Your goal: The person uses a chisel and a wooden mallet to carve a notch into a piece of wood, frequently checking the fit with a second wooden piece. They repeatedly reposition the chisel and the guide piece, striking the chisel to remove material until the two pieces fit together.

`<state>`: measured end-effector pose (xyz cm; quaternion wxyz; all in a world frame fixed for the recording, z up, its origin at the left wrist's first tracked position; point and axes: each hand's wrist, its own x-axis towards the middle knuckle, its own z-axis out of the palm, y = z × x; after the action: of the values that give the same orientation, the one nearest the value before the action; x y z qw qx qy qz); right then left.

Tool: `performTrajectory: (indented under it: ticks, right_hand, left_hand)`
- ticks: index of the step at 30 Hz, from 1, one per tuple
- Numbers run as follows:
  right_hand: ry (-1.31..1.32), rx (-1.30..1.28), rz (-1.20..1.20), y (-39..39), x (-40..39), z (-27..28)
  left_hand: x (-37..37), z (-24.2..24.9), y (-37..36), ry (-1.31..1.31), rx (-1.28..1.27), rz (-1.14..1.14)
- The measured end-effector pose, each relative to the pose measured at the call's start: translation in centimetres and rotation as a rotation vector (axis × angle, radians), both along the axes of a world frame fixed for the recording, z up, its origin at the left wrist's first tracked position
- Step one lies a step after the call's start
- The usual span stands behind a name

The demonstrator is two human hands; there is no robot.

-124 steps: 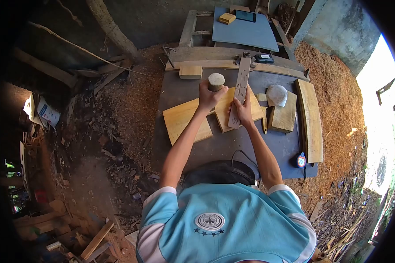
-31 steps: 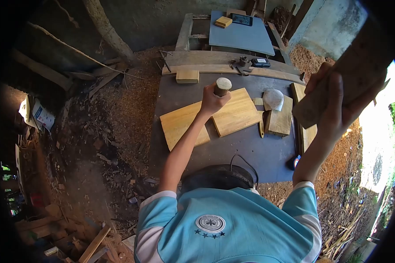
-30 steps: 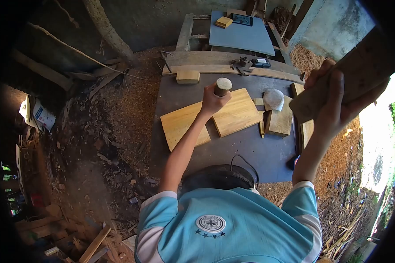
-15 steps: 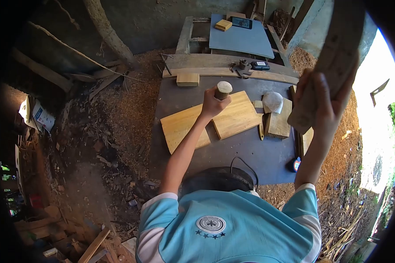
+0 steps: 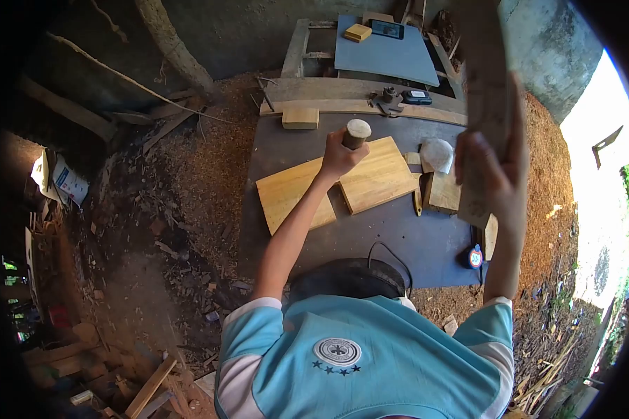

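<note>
My left hand grips a round wooden peg that stands upright on a light wooden board on the dark worktable. A second light board lies to the left, partly under the first. My right hand is raised close to the camera, holding a long narrow wooden strip almost vertical above the table's right side.
A small wood block sits at the table's far left. A white cloth rests on another block. A tape measure lies at the right edge, a clamp at the back. Sawdust covers the ground around.
My right hand lifted the wooden strip off the board, swung it up to the right, then turned it upright and brought it back toward the table. My left hand kept hold of the peg.
</note>
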<state>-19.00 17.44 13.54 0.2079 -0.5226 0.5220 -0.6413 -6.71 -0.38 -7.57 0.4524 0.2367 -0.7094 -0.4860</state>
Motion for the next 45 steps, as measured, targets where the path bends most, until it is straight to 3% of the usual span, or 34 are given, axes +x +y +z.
performTrajectory:
  ticks: [4, 6, 9, 10, 14, 17, 19, 20, 22, 24, 27, 28, 31, 38, 45]
  right_hand:
    - [-0.022, -0.414, -0.097, -2.1, -0.8, 0.2]
    - [0.075, -0.257, -0.053, -2.7, 0.6, -4.5]
    - [0.418, 0.542, 0.26, -2.2, 1.0, -9.0]
    - [0.283, 0.671, 0.33, -1.9, 0.4, -8.9]
    - [-0.174, 0.393, 0.218, -3.2, 0.2, -11.6]
    - [-0.31, 0.307, 0.022, -6.6, 0.5, -17.9]
    - [-0.417, 0.296, 0.012, -8.2, 0.7, -23.6]
    - [-0.261, 0.255, -0.023, -9.2, 0.2, -29.5]
    - [-0.246, 0.24, -0.036, -9.1, -0.1, -32.9]
    - [-0.543, 0.285, 0.004, -8.1, 0.9, -30.6]
    - [-0.536, 0.256, -0.016, -8.3, 0.9, -30.6]
    - [-0.44, 0.231, -0.031, -8.9, 0.8, -31.3]
    - [-0.575, 0.276, 0.076, -8.8, 1.0, -30.4]
    - [-0.58, 0.287, 0.051, -8.3, 1.0, -29.8]
    - [-0.565, 0.284, 0.056, -8.4, 0.9, -30.0]
  left_hand:
    - [0.0, 0.3, 0.1, 0.007, 0.006, -0.007]
    - [0.1, 0.2, 0.2, -0.006, 0.016, -0.02]
    - [-0.1, -0.2, -0.1, 0.038, 0.022, -0.02]
    - [-0.4, -0.5, -0.1, 0.066, 0.026, -0.021]
    - [0.0, -0.9, -0.2, 0.014, 0.069, -0.035]
    - [0.3, -0.3, 0.1, 0.019, 0.128, -0.063]
    - [1.0, -0.8, -0.1, 0.034, 0.187, -0.082]
    - [1.6, -0.8, -0.3, 0.046, 0.214, -0.089]
    - [4.9, 0.0, -0.9, 0.29, 0.434, -0.096]
    - [9.5, -0.3, -2.7, 0.5, 0.506, 0.017]
    - [14.8, -0.1, -3.2, 0.66, 0.56, 0.152]
    - [15.3, 0.0, -3.2, 0.681, 0.54, 0.151]
    - [13.7, 1.0, -2.0, 0.749, 0.555, 0.031]
    - [6.3, -0.1, -1.3, 0.506, 0.458, -0.05]
    - [5.7, 0.7, -0.3, 0.355, 0.354, -0.115]
